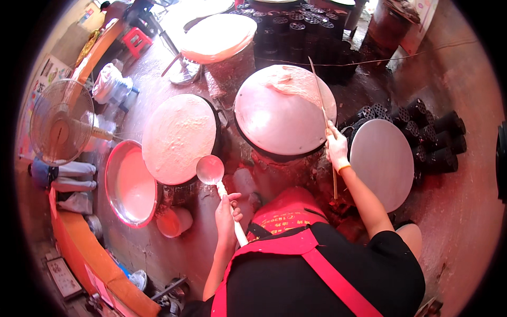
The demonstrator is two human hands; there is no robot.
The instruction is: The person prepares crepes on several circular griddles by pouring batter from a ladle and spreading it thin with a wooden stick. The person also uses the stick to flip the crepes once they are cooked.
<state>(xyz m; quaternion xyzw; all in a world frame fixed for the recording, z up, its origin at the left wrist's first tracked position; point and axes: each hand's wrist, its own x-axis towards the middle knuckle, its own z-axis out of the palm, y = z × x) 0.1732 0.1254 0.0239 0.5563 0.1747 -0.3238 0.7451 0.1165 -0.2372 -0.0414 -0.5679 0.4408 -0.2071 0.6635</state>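
Note:
A ladle (210, 169) with a round bowl and a pale wrapped handle is held by my left hand (227, 211), its bowl at the near right rim of the left griddle. That left griddle (182, 137) is coated with pale batter. My right hand (336, 145), in a white glove, grips a long thin spatula (318, 87) whose blade lies over the right side of the middle griddle (277, 124). Along that griddle's far side, a thin pale pancake (296, 82) lies partly gathered into folds; the nearer surface is bare and shiny.
A red-rimmed basin of pale batter (132, 185) stands left. At right are a round metal lid (383, 164) and black honeycomb briquettes (449, 142); more briquettes (296, 24) stand behind. Another pale-topped round pan (219, 37), a fan (62, 121) and a red stool (137, 41) are farther off.

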